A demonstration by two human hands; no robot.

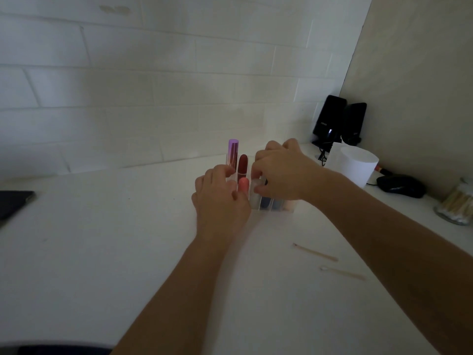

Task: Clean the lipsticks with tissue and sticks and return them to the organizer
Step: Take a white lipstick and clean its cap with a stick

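Pinching a clear-capped lipstick (257,187) with the right grip (281,172), fingers curled tight round its top (knuckles turned toward the tiled wall). Holding it upright, long axis vertical, cap up, base down inside the clear organizer (280,205) at mid-tabletop (102,252). Bracing the organizer's left end with the left grip (220,198), fingers bent and clamped against its wall, fingertips lying just beside a coral lipstick (243,187). Working next to two more behind that one, a dark red lipstick (242,163) and a purple lipstick (233,155), all three standing upright in the organizer's left compartments with their tops up. Reaching past two wooden sticks (316,252) lying flat on the tabletop under the right forearm, apart from each other, each slanting from upper left to lower right. Working in front of a white tissue roll (352,165) standing just right of the right grip, with black speakers (337,119), a dark mouse (400,187) and a jar of cotton swabs (457,203) farther right.
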